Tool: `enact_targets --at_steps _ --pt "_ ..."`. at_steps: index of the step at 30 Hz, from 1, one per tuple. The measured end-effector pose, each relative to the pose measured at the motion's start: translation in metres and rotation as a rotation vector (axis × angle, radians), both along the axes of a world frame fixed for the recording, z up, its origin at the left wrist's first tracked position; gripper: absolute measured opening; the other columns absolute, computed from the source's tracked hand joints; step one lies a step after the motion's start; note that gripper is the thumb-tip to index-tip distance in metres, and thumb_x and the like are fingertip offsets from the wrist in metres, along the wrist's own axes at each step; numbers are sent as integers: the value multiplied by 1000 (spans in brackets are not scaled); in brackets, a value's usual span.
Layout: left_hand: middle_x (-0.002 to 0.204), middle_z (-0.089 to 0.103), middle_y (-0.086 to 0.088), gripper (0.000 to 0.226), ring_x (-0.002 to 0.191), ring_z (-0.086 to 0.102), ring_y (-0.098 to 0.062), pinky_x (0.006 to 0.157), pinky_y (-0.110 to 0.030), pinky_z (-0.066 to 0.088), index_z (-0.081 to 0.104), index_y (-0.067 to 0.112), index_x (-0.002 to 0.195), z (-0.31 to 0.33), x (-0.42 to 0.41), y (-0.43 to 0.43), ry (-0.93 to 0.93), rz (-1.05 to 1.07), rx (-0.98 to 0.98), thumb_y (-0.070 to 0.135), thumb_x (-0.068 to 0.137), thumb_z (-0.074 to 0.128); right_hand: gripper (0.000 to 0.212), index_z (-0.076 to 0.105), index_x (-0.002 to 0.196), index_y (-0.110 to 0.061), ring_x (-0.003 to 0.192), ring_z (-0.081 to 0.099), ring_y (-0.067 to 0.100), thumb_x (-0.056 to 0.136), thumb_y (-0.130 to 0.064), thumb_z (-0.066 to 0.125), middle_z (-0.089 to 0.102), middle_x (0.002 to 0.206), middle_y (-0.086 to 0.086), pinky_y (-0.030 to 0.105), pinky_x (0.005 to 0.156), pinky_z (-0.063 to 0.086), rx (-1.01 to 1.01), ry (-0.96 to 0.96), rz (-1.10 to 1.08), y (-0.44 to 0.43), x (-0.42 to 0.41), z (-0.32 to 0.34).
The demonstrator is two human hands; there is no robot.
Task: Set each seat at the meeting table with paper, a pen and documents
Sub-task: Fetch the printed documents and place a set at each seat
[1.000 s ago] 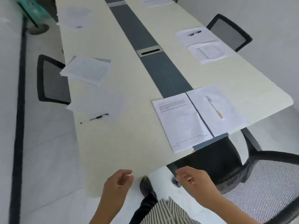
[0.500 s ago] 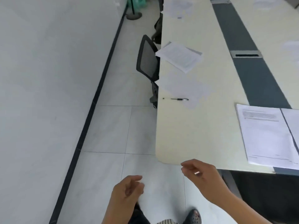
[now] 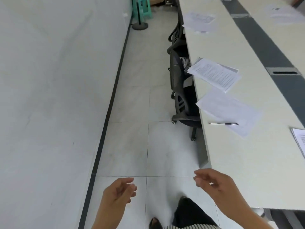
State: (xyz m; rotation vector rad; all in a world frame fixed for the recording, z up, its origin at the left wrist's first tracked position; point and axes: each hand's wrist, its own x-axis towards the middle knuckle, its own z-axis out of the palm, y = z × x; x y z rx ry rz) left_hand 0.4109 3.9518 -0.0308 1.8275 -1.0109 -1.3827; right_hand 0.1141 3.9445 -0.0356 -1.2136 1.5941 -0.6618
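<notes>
The long cream meeting table (image 3: 247, 156) runs up the right side. On its near edge lies a black pen (image 3: 223, 123) across the corner of a blank sheet (image 3: 231, 111). Beyond that sits a printed document stack (image 3: 214, 74), and farther along another set of papers (image 3: 198, 21). A printed page (image 3: 299, 141) shows at the right border. My left hand (image 3: 119, 194) and my right hand (image 3: 214, 184) hang over the floor by the table's corner, fingers loosely curled, holding nothing.
A black mesh office chair (image 3: 179, 86) is tucked under the table's left side, with another chair (image 3: 177, 33) behind it. A white wall (image 3: 57, 96) with dark skirting bounds a tiled aisle (image 3: 145, 113). A green stool (image 3: 143, 7) and a round stand base (image 3: 140, 26) stand at the aisle's far end.
The view has swung left from the table end to the aisle along its left side. Both hands stay low, loosely curled and empty.
</notes>
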Motion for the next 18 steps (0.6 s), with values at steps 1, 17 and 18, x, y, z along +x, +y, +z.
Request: enact_targets --at_steps 1,17,18 --pt "78 76 -6 17 73 72 -22 66 -30 54 69 14 94 -3 -1 -18 12 -22 0 1 89 61 16 73 92 -30 83 71 8 85 -15 72 76 87 -11 17 74 54 3 3 -29 -10 -1 -3" --pt "80 76 -8 16 70 72 -18 65 -30 54 68 13 96 26 47 -346 -51 -187 -38 1 88 62 19 67 96 -36 81 66 -4 88 -19 68 71 88 -24 7 71 49 -89 6 -123 -334 51 2" --pt "80 76 -7 16 70 72 -18 65 -30 54 68 13 95 28 48 -365 -39 -190 -37 0 88 62 18 67 96 -36 82 66 -4 88 -19 68 71 88 -24 6 72 48 -105 8 -128 -352 52 5"
